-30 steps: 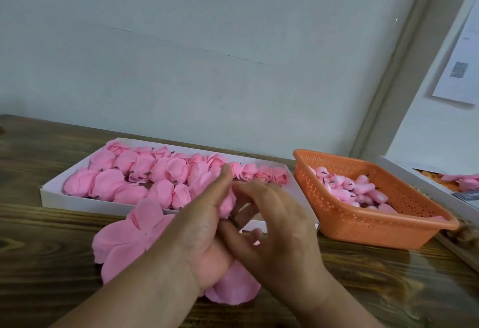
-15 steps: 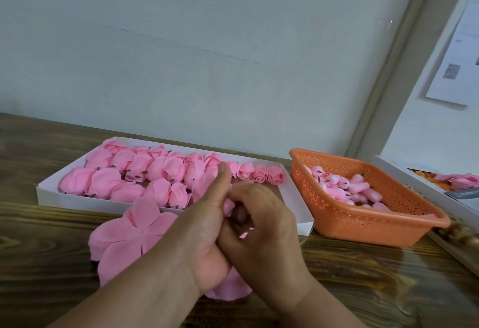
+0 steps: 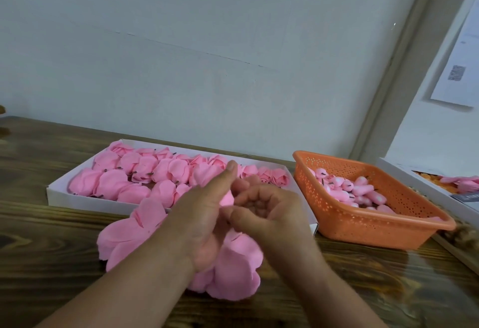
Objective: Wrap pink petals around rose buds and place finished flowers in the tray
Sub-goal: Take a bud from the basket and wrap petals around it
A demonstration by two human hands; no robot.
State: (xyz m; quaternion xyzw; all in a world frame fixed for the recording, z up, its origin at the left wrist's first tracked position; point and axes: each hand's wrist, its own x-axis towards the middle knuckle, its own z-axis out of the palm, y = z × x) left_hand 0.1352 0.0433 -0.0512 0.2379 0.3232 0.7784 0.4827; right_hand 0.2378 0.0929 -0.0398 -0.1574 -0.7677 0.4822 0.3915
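Toward the far left of the tabletop (image 3: 39, 229) sits my white tray (image 3: 85, 199), already crowded with finished pink flowers (image 3: 145, 172) from its left wall across to a short row of tighter roses near its right end, so I judge a good share of the work done, though a strip of tray floor along the far right edge is bare. In front of the tray, at the near edge of the table, loose pink petals (image 3: 124, 234) lie flat and spread out, soft and papery, partly under my wrists. My left hand (image 3: 204, 213) is curled around the flower I am building (image 3: 226, 199), thumb raised straight up, with only a sliver of pink showing between my hands. My right hand (image 3: 269, 211) is curled too, its fingers pressing a petal in against that bud; the bud itself is hidden, so I cannot say how many layers it has. Further right, the orange basket (image 3: 388, 226) holds a heap of bare rose buds (image 3: 350, 190), small pale-pink nubs with dark stubs, so plenty of wrapping remains, I reckon.
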